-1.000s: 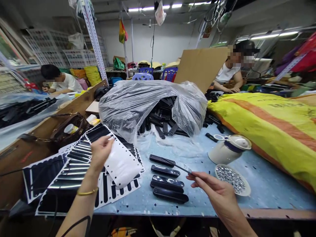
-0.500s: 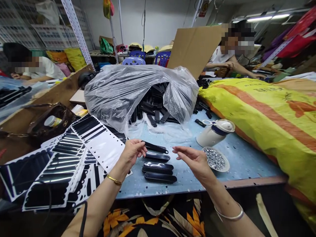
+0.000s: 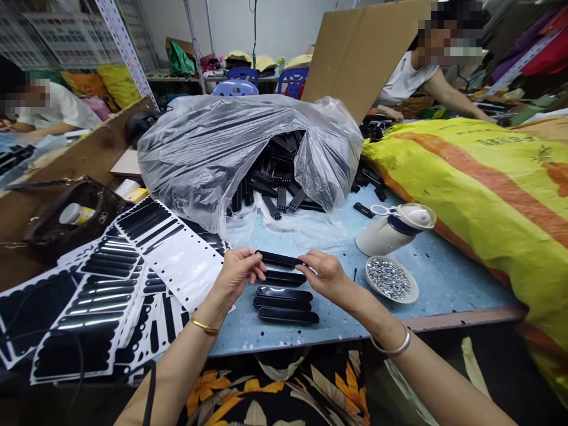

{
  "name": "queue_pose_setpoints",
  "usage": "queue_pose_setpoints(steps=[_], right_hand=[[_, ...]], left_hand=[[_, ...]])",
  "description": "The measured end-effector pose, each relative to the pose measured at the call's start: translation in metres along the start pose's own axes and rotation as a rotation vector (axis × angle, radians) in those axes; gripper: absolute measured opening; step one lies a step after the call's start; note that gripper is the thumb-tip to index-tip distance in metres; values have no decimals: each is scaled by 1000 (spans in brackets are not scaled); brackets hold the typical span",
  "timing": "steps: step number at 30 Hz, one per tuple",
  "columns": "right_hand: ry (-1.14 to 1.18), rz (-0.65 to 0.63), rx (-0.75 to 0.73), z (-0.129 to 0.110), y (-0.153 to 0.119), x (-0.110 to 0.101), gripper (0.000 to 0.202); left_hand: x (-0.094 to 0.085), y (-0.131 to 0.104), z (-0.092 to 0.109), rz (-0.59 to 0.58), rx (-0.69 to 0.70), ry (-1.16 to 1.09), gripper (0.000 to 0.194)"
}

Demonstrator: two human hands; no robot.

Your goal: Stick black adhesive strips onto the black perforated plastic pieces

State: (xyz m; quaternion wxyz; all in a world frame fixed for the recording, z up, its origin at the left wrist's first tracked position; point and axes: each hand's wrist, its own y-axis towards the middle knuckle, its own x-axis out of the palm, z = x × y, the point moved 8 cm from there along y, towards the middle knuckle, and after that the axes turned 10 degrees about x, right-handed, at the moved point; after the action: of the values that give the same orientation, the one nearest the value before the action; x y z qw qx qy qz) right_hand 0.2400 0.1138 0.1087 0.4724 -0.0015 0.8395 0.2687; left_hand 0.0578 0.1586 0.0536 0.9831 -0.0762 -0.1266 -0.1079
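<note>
My left hand [image 3: 242, 266] pinches the left end of a slim black plastic strip [image 3: 280, 259] just above the table. At the strip's right end, my right hand [image 3: 327, 273] has its thumb and fingers closed on it. Beneath it lies another black strip [image 3: 284, 278], partly covered by the fingers at its ends. Several glossy black strips with rounded ends [image 3: 288, 315] lie side by side nearer to me. To the left, white sheets [image 3: 180, 260] bearing black rounded stickers are fanned out in a pile.
A clear plastic bag [image 3: 190, 160] full of black pieces stands at the back. On the right are a bowl of shiny silver bits [image 3: 390, 279], a white lidded mug [image 3: 386, 234] and a large yellow sack [image 3: 479, 171]. Two people sit beyond, left and right.
My right hand has moved left and closed on the strip's free right end. The left hand keeps its pinch. The view has tilted slightly down.
</note>
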Motion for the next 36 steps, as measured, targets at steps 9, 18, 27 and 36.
queue_pose_setpoints(steps=[9,18,27,36], right_hand=[[145,-25,377,37,-24,-15,12],[285,-229,374,26,-42,20,14],[92,8,243,50,-10,9,13],[58,-218,56,35,-9,34,14]], left_hand=[[-8,-1,16,-38,505,1055,18],[5,-19,-12,-353,411,1221,20],[-19,33,1,-95,271,1080,34],[-21,19,-15,-131,217,915,21]])
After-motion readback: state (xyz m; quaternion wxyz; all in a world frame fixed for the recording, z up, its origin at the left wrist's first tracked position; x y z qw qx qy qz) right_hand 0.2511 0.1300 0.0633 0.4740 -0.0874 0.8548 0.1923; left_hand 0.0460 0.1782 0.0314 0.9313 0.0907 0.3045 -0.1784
